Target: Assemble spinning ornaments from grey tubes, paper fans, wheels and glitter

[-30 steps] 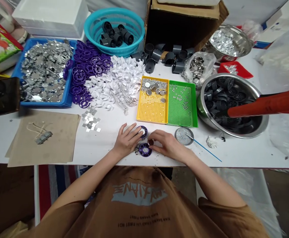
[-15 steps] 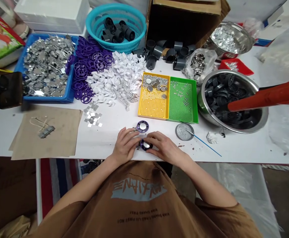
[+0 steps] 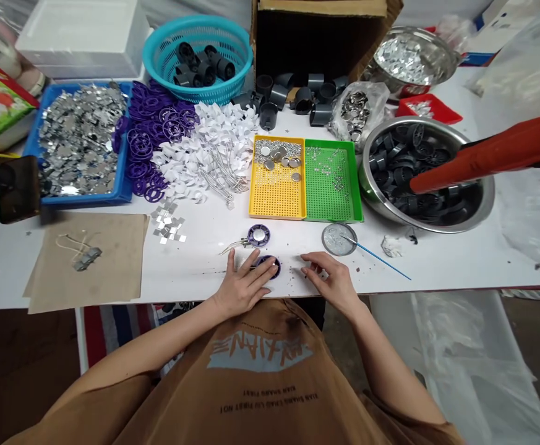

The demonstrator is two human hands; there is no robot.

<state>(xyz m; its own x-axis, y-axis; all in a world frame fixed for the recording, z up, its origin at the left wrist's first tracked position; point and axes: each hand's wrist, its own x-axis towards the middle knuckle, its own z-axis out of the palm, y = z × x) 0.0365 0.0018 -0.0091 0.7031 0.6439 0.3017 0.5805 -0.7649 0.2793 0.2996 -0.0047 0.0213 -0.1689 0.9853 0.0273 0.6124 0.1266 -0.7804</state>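
The person's left hand (image 3: 242,287), fingers spread, lies across a round purple plastic wheel (image 3: 277,267) on the white desk (image 3: 181,275), while the right hand (image 3: 331,279), fingers loosely parted and visibly holding nothing, is near its right.

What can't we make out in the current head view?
All in the head view:
- near purple ring: partly covered by the left hand
- right hand: its curl hides whether it holds anything
- cardboard box: inside lost in shadow
- tiny bits in the green tray: too small to identify
- orange-red bar: one end cut off by the right edge
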